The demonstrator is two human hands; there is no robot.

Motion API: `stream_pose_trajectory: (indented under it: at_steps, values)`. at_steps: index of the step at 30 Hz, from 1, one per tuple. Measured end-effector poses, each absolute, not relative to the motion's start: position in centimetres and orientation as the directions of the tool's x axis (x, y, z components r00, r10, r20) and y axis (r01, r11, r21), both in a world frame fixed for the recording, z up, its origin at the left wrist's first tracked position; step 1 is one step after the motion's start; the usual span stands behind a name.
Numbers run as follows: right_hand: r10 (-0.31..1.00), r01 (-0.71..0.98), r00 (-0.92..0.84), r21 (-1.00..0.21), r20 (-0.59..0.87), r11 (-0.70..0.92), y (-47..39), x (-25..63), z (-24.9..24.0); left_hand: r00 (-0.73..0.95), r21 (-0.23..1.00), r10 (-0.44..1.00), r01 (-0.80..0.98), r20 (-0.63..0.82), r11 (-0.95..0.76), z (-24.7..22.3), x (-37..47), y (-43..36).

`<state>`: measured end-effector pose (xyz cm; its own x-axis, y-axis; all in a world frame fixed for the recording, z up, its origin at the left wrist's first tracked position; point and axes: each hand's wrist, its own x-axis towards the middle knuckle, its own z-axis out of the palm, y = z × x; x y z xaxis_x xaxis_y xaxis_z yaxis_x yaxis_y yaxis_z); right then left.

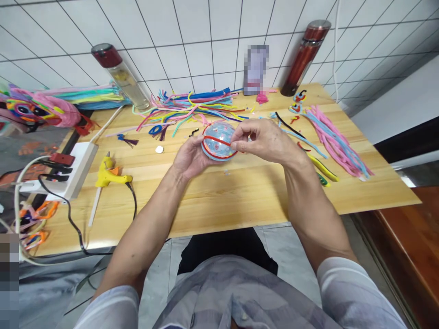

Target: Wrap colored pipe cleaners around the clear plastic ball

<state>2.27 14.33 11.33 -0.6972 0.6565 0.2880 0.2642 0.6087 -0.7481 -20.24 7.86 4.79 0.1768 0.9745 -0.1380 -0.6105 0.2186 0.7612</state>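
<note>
A clear, bluish dome-shaped piece (221, 132) with a red rim is held above the wooden table near its middle. My left hand (192, 156) wraps round its left and lower side. A red pipe cleaner (216, 140) crosses the front of the dome. Its right end is pinched between the thumb and finger of my right hand (257, 139), at the dome's right edge. Behind the dome lies a loose pile of coloured pipe cleaners (195, 107).
A yellow glue gun (111, 173) and a white power strip (77, 171) with cords lie at the left. Two flasks (121, 75) (306, 57) and a phone (255, 71) stand by the tiled wall. Pink and blue pipe cleaners (338, 139) lie at the right.
</note>
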Motion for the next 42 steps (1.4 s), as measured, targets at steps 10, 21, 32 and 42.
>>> stream_pose_trajectory:
  at_steps: [10,21,32,42]
  values:
    - [0.715,0.281,-0.584,-0.731,0.383,0.621,14.2,2.2,11.4,0.128,0.74,0.972,-0.631,-0.196,0.232,4.7,-20.6,8.1]
    - [0.671,0.446,-0.601,-0.513,0.435,0.733,13.7,2.2,11.5,0.1,0.805,0.984,-0.566,-0.148,0.178,4.6,-20.5,8.0]
    - [0.704,0.471,-0.588,-0.539,0.398,0.699,13.2,1.7,11.6,0.119,0.751,0.981,-0.631,-0.152,0.193,4.6,-20.6,8.0]
    - [0.699,0.363,-0.575,-0.633,0.426,0.684,13.8,1.7,11.1,0.112,0.727,0.977,-0.654,-0.181,0.21,4.7,-20.5,8.0]
